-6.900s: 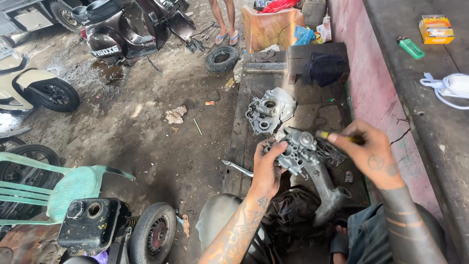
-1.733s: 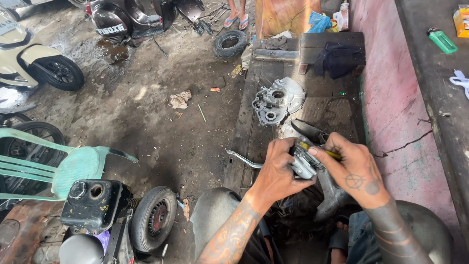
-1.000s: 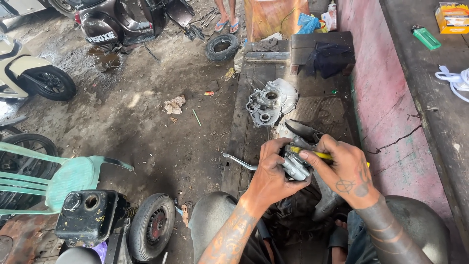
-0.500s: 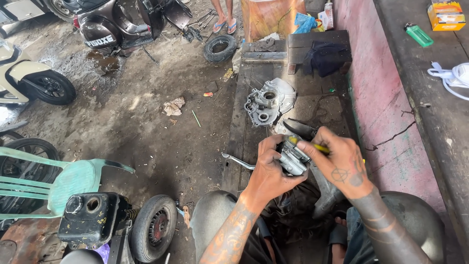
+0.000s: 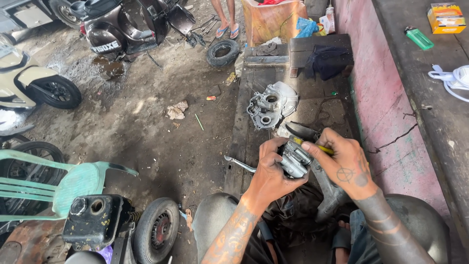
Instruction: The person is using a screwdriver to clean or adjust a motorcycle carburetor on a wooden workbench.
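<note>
Metal engine part (image 5: pixel 294 162), low and right of frame centre, looks heavy, rigid and greasy; its solid body offers the surest hold. Left hand (image 5: pixel 270 172) wraps it; right hand (image 5: pixel 344 164) pinches a yellow-handled tool (image 5: pixel 320 147). Crankcase cover (image 5: pixel 269 105) lies above.

Orange-yellow box (image 5: pixel 446 17) on concrete ledge (image 5: pixel 439 127)

Silver-grey engine part (image 5: pixel 293 161), yellow-handled tool (image 5: pixel 320 148), pale grey engine casing (image 5: pixel 268 105), mint-green plastic chair (image 5: pixel 73 181), pink-painted wall (image 5: pixel 381 107), green lighter (image 5: pixel 419 38), orange box (image 5: pixel 446 17)
</note>
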